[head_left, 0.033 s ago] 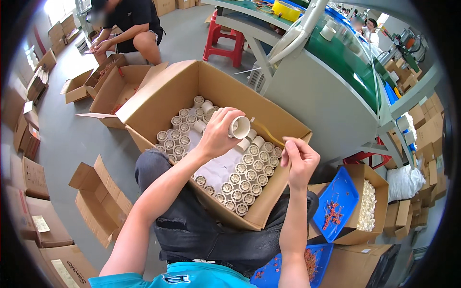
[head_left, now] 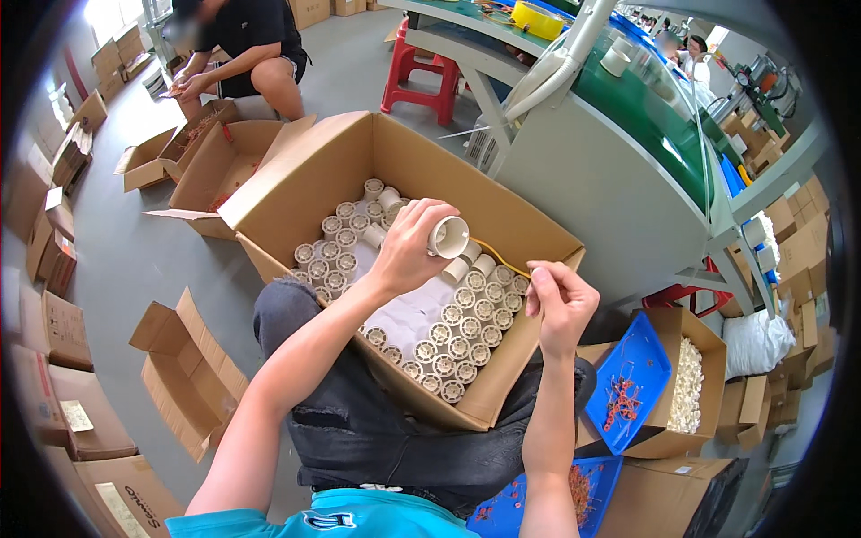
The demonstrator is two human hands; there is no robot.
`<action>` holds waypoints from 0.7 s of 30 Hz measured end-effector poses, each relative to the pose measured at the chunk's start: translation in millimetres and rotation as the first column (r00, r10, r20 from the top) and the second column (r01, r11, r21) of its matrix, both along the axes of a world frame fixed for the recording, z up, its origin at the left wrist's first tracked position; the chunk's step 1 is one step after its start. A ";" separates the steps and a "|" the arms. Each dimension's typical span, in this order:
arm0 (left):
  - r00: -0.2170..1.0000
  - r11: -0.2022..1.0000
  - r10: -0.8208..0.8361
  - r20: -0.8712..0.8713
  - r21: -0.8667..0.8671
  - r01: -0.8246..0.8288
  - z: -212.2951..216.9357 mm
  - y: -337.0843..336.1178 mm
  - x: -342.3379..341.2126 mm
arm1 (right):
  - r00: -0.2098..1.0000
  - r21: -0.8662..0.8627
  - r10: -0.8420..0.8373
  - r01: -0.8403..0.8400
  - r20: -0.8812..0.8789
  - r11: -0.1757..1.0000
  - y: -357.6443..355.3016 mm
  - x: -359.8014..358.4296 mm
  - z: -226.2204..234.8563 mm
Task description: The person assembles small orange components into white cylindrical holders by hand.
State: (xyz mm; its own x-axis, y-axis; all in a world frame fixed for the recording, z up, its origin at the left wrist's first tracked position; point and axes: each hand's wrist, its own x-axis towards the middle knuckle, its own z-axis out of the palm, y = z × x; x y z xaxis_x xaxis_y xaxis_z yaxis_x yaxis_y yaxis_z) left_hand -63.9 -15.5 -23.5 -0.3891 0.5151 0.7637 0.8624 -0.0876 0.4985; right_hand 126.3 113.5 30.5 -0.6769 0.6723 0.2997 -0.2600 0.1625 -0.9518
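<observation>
My left hand [head_left: 409,249] is closed around a short white plastic cylinder [head_left: 450,238], its open round mouth facing up and to the right. From beside that mouth a thin yellow wire [head_left: 496,254] curves across to my right hand [head_left: 563,300], whose thumb and forefinger pinch its end. Whether the wire's other end touches the cylinder, I cannot tell. Both hands are over a large open cardboard box [head_left: 309,175] between my knees. Inside it, similar white cylinders [head_left: 460,348] stand in rows at the left and right, a few lying on their sides, with a pale sheet [head_left: 404,316] showing between them.
At my right are a blue tray [head_left: 641,368] with red-orange pieces, another blue tray [head_left: 603,473], and a carton of small white parts [head_left: 687,386]. A green-topped workbench [head_left: 628,112] stands beyond the box. A person [head_left: 251,54] crouches at far left near open cartons [head_left: 229,170].
The yellow wire's free stretch has swung closer to the cylinder's mouth and now curves more sharply into view. Both hands stay almost where they were.
</observation>
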 end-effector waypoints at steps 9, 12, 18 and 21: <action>0.997 0.997 -0.069 -0.016 0.045 0.070 -4.3 2.1 1.1 | 0.998 0.421 -0.050 0.029 0.040 0.906 -27.2 -8.4 0.4; 0.996 0.995 -0.082 -0.033 0.053 0.084 -8.4 3.8 0.0 | 0.998 0.401 -0.059 0.042 0.028 0.915 -29.7 -12.9 -3.8; 0.995 0.993 -0.082 -0.055 0.080 0.087 -11.0 7.2 2.3 | 0.996 0.354 -0.082 0.062 0.042 0.933 -30.6 -13.9 -5.5; 0.995 0.993 -0.076 -0.071 0.091 0.082 -9.7 7.3 2.7 | 0.994 0.339 -0.093 0.069 0.055 0.938 -30.7 -14.5 -7.3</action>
State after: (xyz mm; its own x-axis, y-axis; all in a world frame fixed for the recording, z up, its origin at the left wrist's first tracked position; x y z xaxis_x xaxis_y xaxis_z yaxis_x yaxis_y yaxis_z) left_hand -61.2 -8.2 -33.3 -0.2960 0.4674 0.8330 0.8824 -0.2001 0.4259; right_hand 111.8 82.7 23.2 -0.6514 0.5939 0.4723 -0.1681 0.4941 -0.8530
